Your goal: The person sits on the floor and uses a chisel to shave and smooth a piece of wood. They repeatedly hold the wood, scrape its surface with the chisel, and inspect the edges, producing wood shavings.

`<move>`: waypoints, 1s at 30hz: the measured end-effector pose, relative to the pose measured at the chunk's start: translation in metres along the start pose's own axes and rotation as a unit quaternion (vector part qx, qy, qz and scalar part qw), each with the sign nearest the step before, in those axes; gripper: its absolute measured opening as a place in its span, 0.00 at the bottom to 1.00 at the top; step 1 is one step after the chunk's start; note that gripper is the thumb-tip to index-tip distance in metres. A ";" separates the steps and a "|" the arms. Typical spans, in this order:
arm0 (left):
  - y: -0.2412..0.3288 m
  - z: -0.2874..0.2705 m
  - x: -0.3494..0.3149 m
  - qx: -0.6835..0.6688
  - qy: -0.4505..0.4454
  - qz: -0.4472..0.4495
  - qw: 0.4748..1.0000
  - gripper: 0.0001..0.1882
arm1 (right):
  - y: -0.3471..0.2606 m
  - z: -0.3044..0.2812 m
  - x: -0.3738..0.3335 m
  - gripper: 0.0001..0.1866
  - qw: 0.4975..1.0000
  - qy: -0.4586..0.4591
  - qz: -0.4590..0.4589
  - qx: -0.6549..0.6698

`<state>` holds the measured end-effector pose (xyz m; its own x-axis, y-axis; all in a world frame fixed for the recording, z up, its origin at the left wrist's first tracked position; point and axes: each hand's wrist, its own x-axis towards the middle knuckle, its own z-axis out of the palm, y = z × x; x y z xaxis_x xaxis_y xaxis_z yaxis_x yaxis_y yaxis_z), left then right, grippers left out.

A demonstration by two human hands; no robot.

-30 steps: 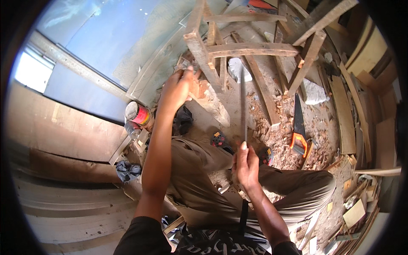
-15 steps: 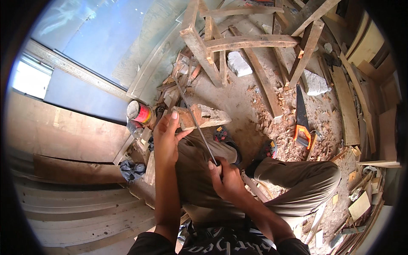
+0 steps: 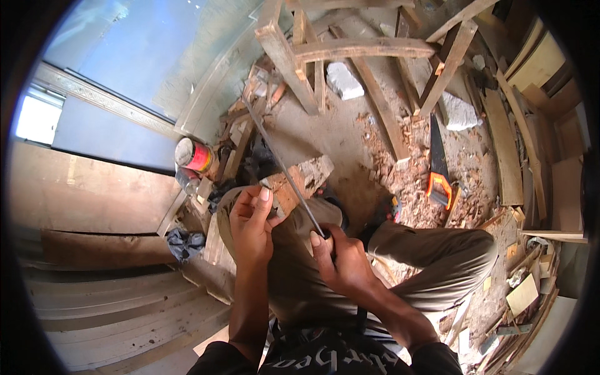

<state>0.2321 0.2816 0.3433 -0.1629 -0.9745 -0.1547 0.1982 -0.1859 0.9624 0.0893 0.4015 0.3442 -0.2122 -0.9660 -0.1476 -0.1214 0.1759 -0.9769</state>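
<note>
My left hand (image 3: 251, 222) grips the near left end of a rough, brick-like block (image 3: 315, 172), brown on one part and grey on the other. The thumb lies on top of it. My right hand (image 3: 347, 259) is closed round the handle end of a long, thin metal tool (image 3: 267, 140). Its dark shaft slants across the top of the block and reaches away to the upper left. Whether it is a file or a blade seen edge-on, I cannot tell. The block is held above my left leg.
A wooden frame (image 3: 369, 49) stands ahead, with white chunks (image 3: 344, 81) near its legs. A handsaw (image 3: 439, 165) with an orange handle lies among wood chips at right. A red-labelled can (image 3: 195, 155) and a black plastic bag (image 3: 185, 244) sit at left. Planks (image 3: 505, 150) line the right side.
The block has swung toward me at its near end, showing more of its brown upper face. The tool has shifted slightly left at its far end. Both hands keep their grip.
</note>
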 end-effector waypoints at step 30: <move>-0.009 -0.003 -0.018 -0.052 0.020 -0.014 0.998 0.05 | -0.017 -0.006 -0.014 0.19 0.997 -0.001 -0.081 -0.011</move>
<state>0.2360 0.3001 0.3371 -0.1315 -0.9725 -0.1922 0.2935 -0.2234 0.9295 0.0890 0.4130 0.3639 -0.1869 -0.9823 0.0109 -0.1755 0.0225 -0.9842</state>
